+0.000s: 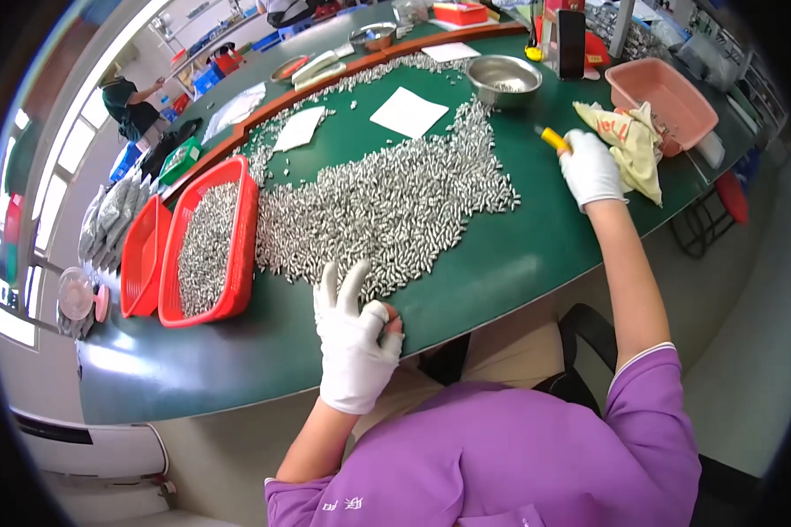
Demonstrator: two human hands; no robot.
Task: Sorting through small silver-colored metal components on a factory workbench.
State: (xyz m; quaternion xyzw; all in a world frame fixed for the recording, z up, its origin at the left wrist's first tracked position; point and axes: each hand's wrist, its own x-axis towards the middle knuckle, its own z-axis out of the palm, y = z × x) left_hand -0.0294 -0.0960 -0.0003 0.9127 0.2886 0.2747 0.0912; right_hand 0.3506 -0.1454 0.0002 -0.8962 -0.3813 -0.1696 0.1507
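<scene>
Small silver metal cylinders [369, 206] lie in a broad, loose heap on the green table [492, 272]. My left hand [356, 351], in a white glove with bare fingertips showing, is at the heap's near edge. Its thumb and index finger are pinched together while other fingers stretch toward the pieces. Whatever is in the pinch is too small or hidden to name. My right hand [591, 169], also white-gloved, is closed around a small yellow-handled tool [554, 140] with a thin dark tip pointing left. A crumpled yellow cloth [628, 145] lies right beside that hand.
A red basket [244, 255] full of cylinders stands left, beside another red basket [141, 255]. A steel bowl [504, 79], white paper sheets [409, 112], a pink basin [664, 88] and an upright phone [571, 44] stand or lie farther back. A brown wooden strip [325, 81] borders the far side.
</scene>
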